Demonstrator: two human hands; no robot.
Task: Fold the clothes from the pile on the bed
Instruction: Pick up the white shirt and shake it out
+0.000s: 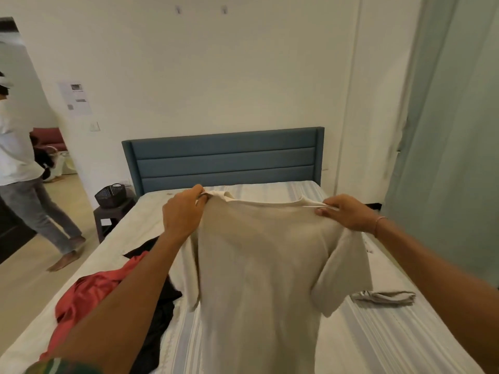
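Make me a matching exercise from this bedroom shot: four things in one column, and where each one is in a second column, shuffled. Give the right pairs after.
Things
1. beige T-shirt
2. red garment
3. small grey cloth
4. dark basket

Places
A. on the stool beside the headboard
B. crumpled on the bed's left part, next to a black garment
C. held up by the shoulders in the left hand and right hand
D. lying flat on the bed's right part

Pairs: 1-C, 2-B, 3-D, 4-A
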